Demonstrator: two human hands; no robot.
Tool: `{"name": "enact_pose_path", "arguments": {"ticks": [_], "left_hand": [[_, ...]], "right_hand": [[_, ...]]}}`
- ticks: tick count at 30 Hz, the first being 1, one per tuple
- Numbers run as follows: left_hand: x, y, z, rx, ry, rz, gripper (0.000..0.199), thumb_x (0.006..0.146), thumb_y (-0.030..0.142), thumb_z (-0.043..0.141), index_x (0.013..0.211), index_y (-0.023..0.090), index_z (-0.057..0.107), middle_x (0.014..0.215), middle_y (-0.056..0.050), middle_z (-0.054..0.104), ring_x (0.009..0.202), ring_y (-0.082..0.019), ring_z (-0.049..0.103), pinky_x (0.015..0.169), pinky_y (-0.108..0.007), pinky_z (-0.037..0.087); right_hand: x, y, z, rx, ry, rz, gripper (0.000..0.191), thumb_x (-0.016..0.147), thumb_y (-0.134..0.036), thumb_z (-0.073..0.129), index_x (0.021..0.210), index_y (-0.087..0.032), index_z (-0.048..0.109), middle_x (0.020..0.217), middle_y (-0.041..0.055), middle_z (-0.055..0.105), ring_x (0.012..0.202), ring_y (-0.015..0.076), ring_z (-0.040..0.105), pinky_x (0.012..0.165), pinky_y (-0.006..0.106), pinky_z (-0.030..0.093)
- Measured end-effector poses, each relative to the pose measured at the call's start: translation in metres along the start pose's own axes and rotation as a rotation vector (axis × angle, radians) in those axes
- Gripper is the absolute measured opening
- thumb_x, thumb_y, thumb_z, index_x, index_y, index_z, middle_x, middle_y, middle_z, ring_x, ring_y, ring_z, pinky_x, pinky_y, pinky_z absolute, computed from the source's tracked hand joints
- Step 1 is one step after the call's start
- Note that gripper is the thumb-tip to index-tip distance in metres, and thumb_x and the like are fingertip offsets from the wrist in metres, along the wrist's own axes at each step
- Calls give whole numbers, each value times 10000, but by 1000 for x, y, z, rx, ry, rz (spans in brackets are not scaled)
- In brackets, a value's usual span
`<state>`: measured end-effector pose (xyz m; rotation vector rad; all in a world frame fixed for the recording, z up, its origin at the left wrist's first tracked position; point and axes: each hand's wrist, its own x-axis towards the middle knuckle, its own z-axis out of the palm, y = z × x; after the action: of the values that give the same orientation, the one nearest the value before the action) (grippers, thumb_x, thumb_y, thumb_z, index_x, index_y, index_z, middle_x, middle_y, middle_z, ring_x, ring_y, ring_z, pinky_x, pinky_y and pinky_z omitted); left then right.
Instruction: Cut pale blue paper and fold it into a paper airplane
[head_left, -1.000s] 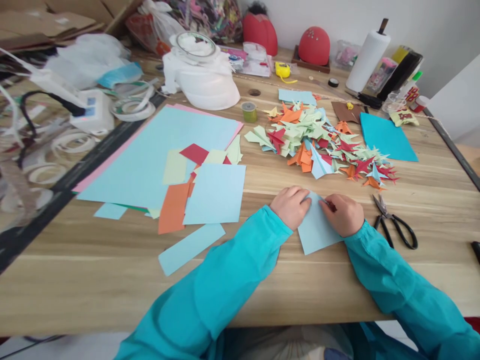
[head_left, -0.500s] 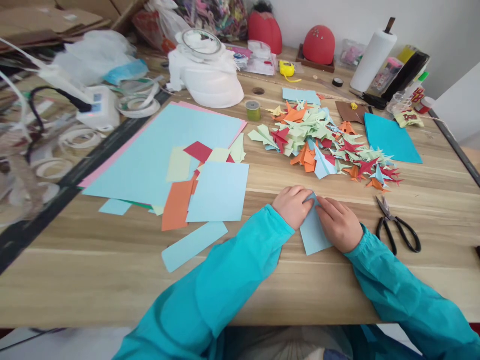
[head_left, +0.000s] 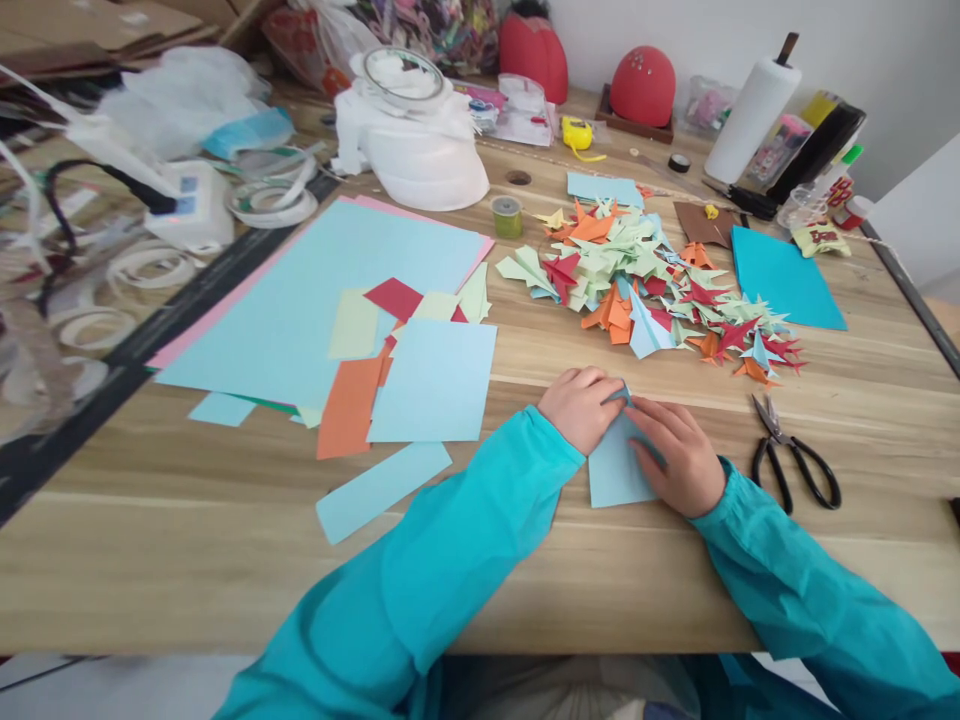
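Note:
A light blue sheet of paper (head_left: pixel 616 472) lies on the table between my hands, its far end folded over into a small corner. My left hand (head_left: pixel 581 408) has its fingers closed on the far left part of the sheet. From the right, my right hand (head_left: pixel 681 455) presses the sheet down, its fingertips at the fold close to the left fingers. Part of the fold is hidden under the fingers. Beyond them lies a pile of small folded paper figures (head_left: pixel 637 265) in green, orange, red and blue. To the right rest scissors (head_left: pixel 787 448) with black handles.
At left are large blue sheets (head_left: pixel 285 290) with loose pieces on top, a blue square (head_left: pixel 442 385) and a blue strip (head_left: pixel 382 490). A green spool (head_left: pixel 507 217), white caps (head_left: pixel 420 150) and a yellow tape measure (head_left: pixel 577 134) stand farther back. Turquoise paper (head_left: pixel 784 280) lies at right.
The light blue sheet has turned slightly, its near end shifting left. My right fingers have spread a little over it, and my left hand has moved slightly left.

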<state>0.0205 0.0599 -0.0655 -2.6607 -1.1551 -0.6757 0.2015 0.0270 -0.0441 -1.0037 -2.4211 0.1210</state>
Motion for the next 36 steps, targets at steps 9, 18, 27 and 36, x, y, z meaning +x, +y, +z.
{"name": "enact_pose_path", "arguments": {"ticks": [9, 18, 27, 36], "left_hand": [[0, 2, 0, 22, 2, -3, 225, 853, 223, 426, 899, 166, 638, 1049, -33, 635, 918, -188, 509, 715, -330, 414], [1, 5, -2, 15, 2, -44, 261, 854, 201, 409, 1033, 145, 590, 1104, -61, 607, 933, -189, 527, 745, -329, 416], [-1, 2, 0, 11, -16, -14, 245, 846, 224, 440, 1014, 182, 614, 1102, -30, 620, 933, -189, 517, 740, -338, 418], [-1, 2, 2, 7, -10, -15, 246, 852, 226, 436, 1017, 187, 614, 1108, -45, 616, 938, -185, 522, 745, -338, 425]], "right_hand": [[0, 2, -6, 80, -66, 82, 381, 799, -333, 517, 1139, -163, 536, 1153, 115, 585, 1135, 259, 465, 925, 450, 403], [-3, -1, -3, -119, -135, -10, 374, 806, -328, 505, 1117, -128, 564, 1222, 114, 547, 1147, 283, 447, 942, 469, 361], [-3, 4, -10, -20, -58, -6, 339, 819, -307, 488, 1114, -162, 571, 1168, 101, 587, 1136, 248, 471, 926, 435, 389], [-4, 3, -8, -103, -177, -62, 361, 831, -349, 469, 1119, -158, 573, 1192, 107, 572, 1181, 257, 429, 953, 452, 346]]}}
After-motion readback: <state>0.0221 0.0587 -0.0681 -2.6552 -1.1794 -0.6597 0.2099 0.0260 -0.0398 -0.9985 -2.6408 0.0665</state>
